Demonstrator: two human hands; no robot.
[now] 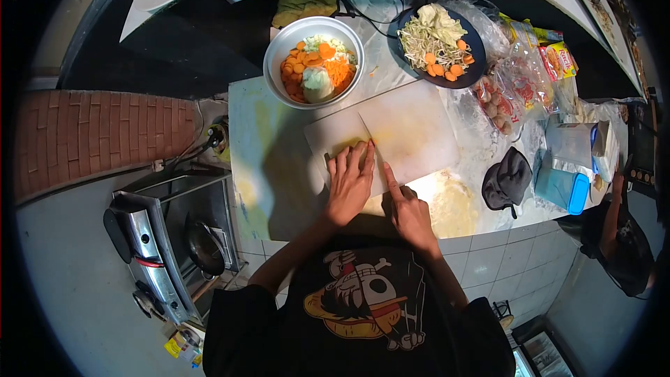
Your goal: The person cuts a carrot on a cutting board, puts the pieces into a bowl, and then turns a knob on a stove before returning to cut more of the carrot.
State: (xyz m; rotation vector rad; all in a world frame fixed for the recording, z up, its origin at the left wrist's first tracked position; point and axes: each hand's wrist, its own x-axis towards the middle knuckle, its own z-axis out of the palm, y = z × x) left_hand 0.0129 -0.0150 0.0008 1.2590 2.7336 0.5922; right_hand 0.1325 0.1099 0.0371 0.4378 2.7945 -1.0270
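Observation:
My right hand [412, 215] grips a knife [368, 128], its index finger stretched along the top toward the blade. The blade lies slantwise across a white cutting board [422, 115], pointing away from me. Close beside the blade's left side, my left hand [351, 181] rests on the board with its fingers bent and fingertips down. A small reddish-orange bit shows by those fingertips, but the fingers hide most of whatever is under them. Beyond the board stands a metal bowl [271, 70] with sliced and shredded carrot and pale chopped vegetables.
A dark plate [477, 40] holds bean sprouts, carrot slices and cabbage. Plastic bags [520, 87], a black cap [507, 180] and a blue-lidded container [562, 190] lie to the right. A green cloth [305, 7] sits behind the bowl. A stove [150, 237] stands left; another person [618, 244] is at right.

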